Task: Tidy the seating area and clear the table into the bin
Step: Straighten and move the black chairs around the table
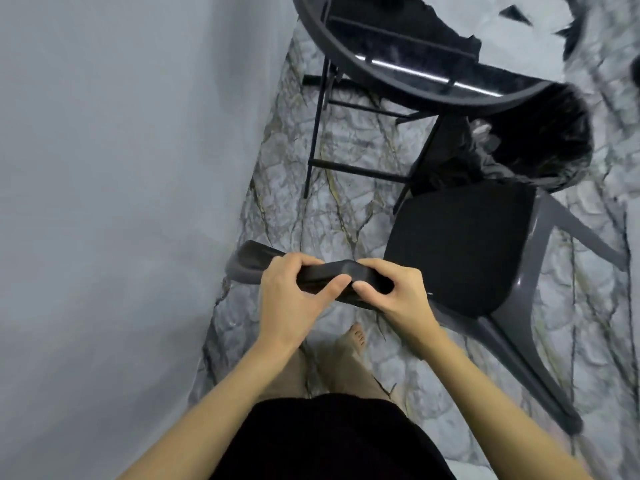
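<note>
A grey plastic chair [460, 251] with a black seat cushion stands on the marble floor in front of me. Its curved backrest [252, 261] runs across the middle of the view. My left hand [294, 299] and my right hand [391, 292] both grip the top of the backrest, side by side, thumbs nearly touching. Beyond the chair a round dark glass table [346, 53] stands on thin black legs. A black bin [540, 143] lined with a black bag sits to the right of the table, just behind the chair seat.
A plain grey wall [121, 168] fills the left side, close to the chair back. The floor [346, 202] is grey marble with dark veins. My bare foot [353, 337] shows below the hands. Dark items lie at the far top right, blurred.
</note>
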Motion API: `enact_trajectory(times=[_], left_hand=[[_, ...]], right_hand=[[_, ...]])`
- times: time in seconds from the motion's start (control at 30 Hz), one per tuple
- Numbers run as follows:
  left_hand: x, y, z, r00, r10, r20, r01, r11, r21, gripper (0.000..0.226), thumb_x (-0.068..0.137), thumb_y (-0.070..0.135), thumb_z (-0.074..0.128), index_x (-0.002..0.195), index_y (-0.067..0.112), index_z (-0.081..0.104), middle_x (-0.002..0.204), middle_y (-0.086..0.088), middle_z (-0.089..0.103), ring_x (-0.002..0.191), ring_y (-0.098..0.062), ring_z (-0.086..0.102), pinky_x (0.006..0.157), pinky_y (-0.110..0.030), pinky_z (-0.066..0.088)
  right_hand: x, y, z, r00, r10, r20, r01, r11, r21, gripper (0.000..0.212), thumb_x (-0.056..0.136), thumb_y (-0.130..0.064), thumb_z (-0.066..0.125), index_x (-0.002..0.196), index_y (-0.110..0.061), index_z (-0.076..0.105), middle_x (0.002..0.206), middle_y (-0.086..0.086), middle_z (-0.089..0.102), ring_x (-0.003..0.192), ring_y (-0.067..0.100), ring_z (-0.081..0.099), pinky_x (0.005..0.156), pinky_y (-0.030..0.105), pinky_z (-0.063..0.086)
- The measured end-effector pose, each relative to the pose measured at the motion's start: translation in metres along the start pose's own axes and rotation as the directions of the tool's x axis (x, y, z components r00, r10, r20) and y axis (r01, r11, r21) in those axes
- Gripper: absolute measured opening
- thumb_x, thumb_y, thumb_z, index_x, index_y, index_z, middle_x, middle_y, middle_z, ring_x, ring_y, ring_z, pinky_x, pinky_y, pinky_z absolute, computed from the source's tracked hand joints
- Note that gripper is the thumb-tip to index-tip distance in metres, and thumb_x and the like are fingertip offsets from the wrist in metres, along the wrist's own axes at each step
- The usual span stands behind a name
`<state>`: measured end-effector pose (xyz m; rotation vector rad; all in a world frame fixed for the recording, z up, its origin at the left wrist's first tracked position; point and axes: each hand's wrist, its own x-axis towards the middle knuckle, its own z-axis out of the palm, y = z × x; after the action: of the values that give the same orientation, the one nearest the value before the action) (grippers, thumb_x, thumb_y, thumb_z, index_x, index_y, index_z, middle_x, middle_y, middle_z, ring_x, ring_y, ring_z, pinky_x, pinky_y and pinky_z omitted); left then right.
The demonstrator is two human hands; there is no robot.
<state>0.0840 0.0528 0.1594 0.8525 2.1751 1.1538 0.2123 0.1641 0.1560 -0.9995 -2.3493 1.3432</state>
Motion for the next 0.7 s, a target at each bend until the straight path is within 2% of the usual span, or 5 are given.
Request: enact_trajectory(times=[0.1,0.23,0.37,0.5,0.7], left_hand=[[-0.021,0.033,-0.016,0.997,0.062,-0.047,-0.061,0.998,0.016,0.049,0.062,0.063,0.058,0.083,0.019,0.062,0.075,0.027,0.048,0.079,-0.01,0.054,0.074,-0.027,0.047],[-0.05,0.061,-0.013,0.989,0.141,-0.034,-0.14,0.989,0.043,0.042,0.064,0.062,0.059,0.085,0.025,0.061,0.077,0.033,0.046,0.081,0.0,0.049,0.077,-0.022,0.044],[-0.069,0.078,0.001,0.978,0.2,0.054,-0.203,0.977,0.067,0.041,0.072,0.061,0.053,0.095,0.029,0.062,0.085,0.025,0.056,0.087,0.001,0.051,0.084,-0.017,0.039],[-0.08,0.097,0.01,0.941,0.287,0.181,-0.304,0.95,0.07,0.041,0.077,0.058,0.049,0.099,0.027,0.064,0.092,0.015,0.066,0.092,0.001,0.053,0.085,-0.017,0.041],[-0.104,0.149,0.042,0.85,0.394,0.35,-0.421,0.907,0.003,0.042,0.076,0.055,0.05,0.1,0.024,0.066,0.091,0.014,0.068,0.089,0.0,0.057,0.081,-0.019,0.044]], right_hand=[[-0.021,-0.02,-0.01,0.996,-0.023,-0.088,0.03,0.997,0.078,0.04,0.072,-0.04,0.06,0.093,-0.009,0.072,0.078,-0.018,0.067,0.073,-0.009,0.063,0.064,0.007,0.046],[-0.053,-0.024,-0.03,0.986,0.007,-0.167,0.017,0.99,0.142,0.023,0.068,-0.037,0.064,0.085,-0.023,0.071,0.072,-0.031,0.067,0.069,-0.007,0.064,0.064,0.008,0.046],[-0.074,-0.028,-0.057,0.972,0.041,-0.23,-0.001,0.985,0.173,0.014,0.066,-0.037,0.064,0.076,-0.029,0.068,0.075,-0.009,0.07,0.065,0.007,0.064,0.061,0.023,0.049],[-0.096,-0.027,-0.083,0.96,0.024,-0.28,0.014,0.991,0.132,0.025,0.065,-0.043,0.066,0.08,-0.024,0.067,0.07,-0.021,0.066,0.065,0.006,0.061,0.062,0.024,0.047],[-0.15,-0.011,-0.132,0.914,0.07,-0.401,0.02,0.976,0.217,0.05,0.066,-0.073,0.06,0.081,-0.026,0.067,0.08,-0.004,0.068,0.074,0.018,0.063,0.067,0.032,0.048]])
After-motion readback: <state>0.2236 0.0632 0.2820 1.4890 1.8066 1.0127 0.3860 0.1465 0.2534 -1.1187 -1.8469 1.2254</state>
